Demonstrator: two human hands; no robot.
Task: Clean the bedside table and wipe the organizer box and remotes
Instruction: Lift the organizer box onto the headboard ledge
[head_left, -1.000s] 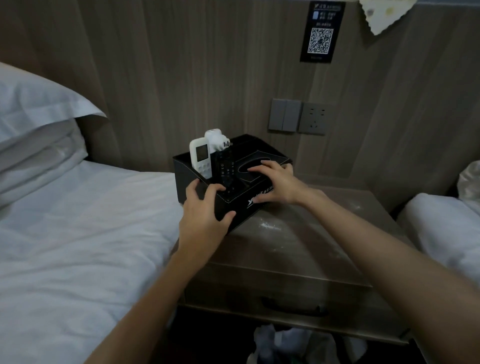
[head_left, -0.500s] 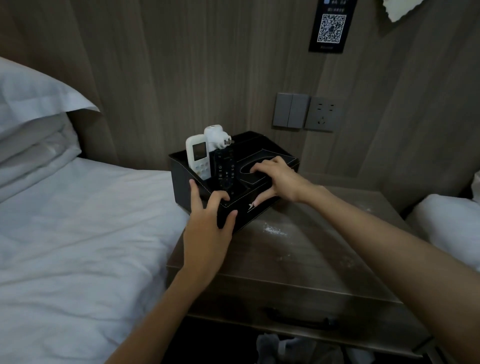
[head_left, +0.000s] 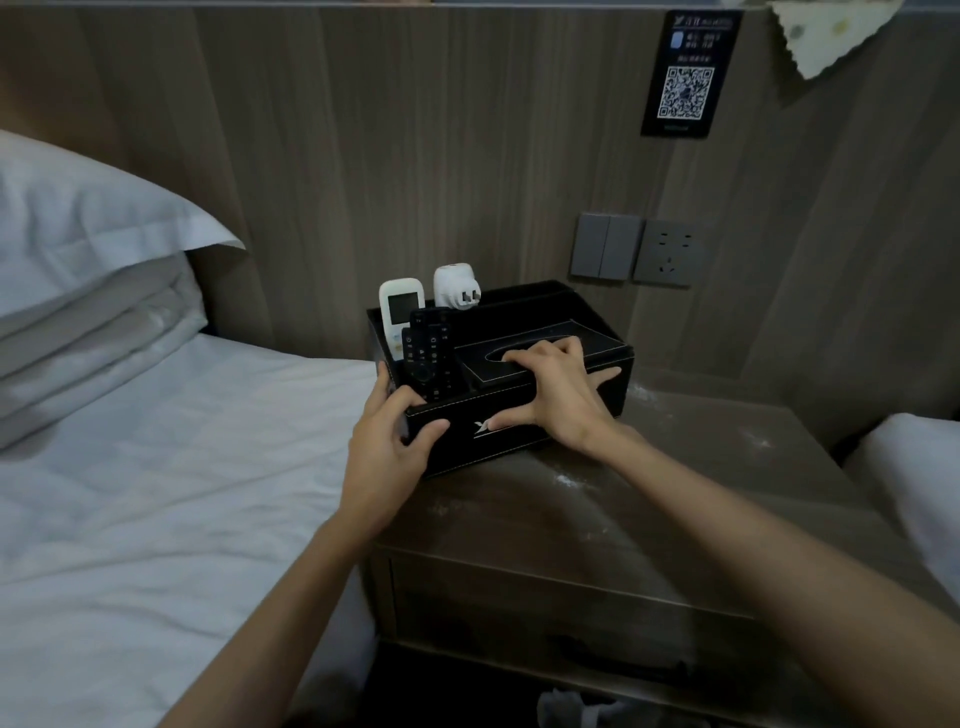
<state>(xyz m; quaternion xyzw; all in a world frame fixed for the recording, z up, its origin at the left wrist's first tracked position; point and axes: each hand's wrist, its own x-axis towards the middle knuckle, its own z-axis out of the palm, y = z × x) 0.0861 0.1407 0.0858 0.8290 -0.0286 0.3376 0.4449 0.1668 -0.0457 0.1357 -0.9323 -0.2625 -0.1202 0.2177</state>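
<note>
Learner: Hands first. What are they doing?

Legend: Left hand (head_left: 387, 441) is gripping the near-left corner of the organizer box (head_left: 462, 452), with its thumb lying on the front wall. Right hand (head_left: 558, 395) is clasping the lid, fingers reaching the tissue slot and thumb pressing the front. The box is sitting at the left rear of the tabletop (head_left: 623, 509), just beside the bed (head_left: 156, 467).

Learner: What is threatening the next move?

Legend: Black remote (head_left: 428, 353), white remote (head_left: 399, 312) and white plug (head_left: 454, 283) are standing loose in the end compartment, so a tilt while lifting would probably be tipping them out. Dragging would likely be smearing the white dust (head_left: 566, 480) that is streaking the tabletop.

Learner: And beyond?

Legend: Wood-grain wall (head_left: 415, 156) is rising behind, carrying a switch (head_left: 605, 247), a socket (head_left: 667, 252) and, higher, a QR sign (head_left: 685, 78). Pillows (head_left: 78, 218) are lying far left.
</note>
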